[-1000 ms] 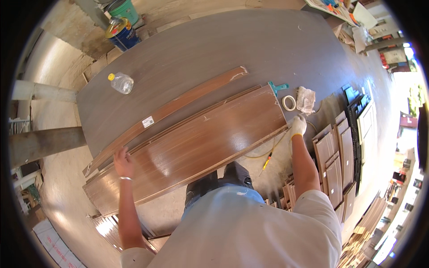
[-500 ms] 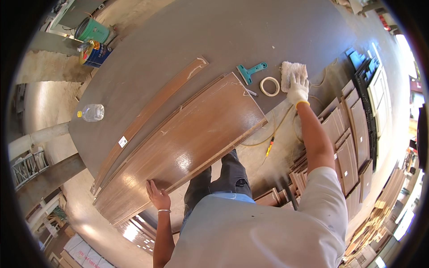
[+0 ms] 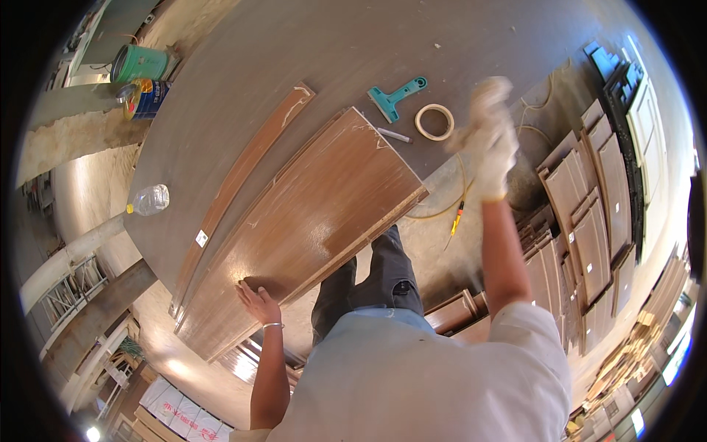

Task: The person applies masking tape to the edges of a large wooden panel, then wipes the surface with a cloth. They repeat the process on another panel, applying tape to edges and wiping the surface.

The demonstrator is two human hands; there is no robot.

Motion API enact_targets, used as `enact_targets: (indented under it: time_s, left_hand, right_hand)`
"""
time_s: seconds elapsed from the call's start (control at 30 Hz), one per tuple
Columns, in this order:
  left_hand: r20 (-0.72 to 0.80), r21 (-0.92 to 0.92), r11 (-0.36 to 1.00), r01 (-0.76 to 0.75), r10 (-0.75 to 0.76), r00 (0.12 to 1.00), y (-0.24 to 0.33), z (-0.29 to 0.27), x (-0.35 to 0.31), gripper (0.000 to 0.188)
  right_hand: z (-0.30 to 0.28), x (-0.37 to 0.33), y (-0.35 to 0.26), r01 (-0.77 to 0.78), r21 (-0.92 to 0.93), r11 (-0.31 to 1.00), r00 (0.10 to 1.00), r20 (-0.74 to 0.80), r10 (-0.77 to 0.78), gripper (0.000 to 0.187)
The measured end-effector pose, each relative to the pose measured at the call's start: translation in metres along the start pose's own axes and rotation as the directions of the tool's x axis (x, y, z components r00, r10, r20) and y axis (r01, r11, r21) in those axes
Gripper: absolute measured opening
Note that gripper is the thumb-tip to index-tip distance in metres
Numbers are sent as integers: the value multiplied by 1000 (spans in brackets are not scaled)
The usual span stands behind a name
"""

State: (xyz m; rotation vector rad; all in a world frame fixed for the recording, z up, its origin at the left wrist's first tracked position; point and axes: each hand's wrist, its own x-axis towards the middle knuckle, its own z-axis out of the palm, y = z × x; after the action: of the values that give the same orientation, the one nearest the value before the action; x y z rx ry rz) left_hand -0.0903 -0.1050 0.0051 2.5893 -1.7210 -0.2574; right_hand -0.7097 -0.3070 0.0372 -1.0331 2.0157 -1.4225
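Left hand (image 3: 258,302) flat on the glossy brown board (image 3: 324,191), fingers stretched out; right hand (image 3: 495,158), gloved and blurred, well apart from it, clutching a pale cloth (image 3: 491,96); yellow-capped clear bottle (image 3: 151,200) at left, contents hard to tell; board on the grey table (image 3: 331,44), pale smears marking its far corner.
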Motion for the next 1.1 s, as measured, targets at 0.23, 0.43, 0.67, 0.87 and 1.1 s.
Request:
enact_targets:
  time_s: [0.23,0.43,0.67,0.87,1.1]
  left_hand:
    - [-230,48,996,80,-67,971,12,41,2,77]
    - [-238,66,991,117,-98,966,16,39,3,78]
    - [-134,59,991,118,-109,985,63,9,18,69]
    - [-68,-431,749,-504,530,845,246,-6,77,57]
    - [-106,-437,356,-826,892,440,407,-24,146,32]
  right_hand:
    - [132,-281,-89,426,218,878,373,842,-390,59]
    - [74,-180,-30,694,-11,720,584,593,-554,16]
    - [-26,-108,-42,-447,46,893,890,-80,450,33]
    - [94,-210,-63,484,-281,829,606,791,-86,43]
    - [98,-149,-39,531,-393,751,641,765,-53,36]
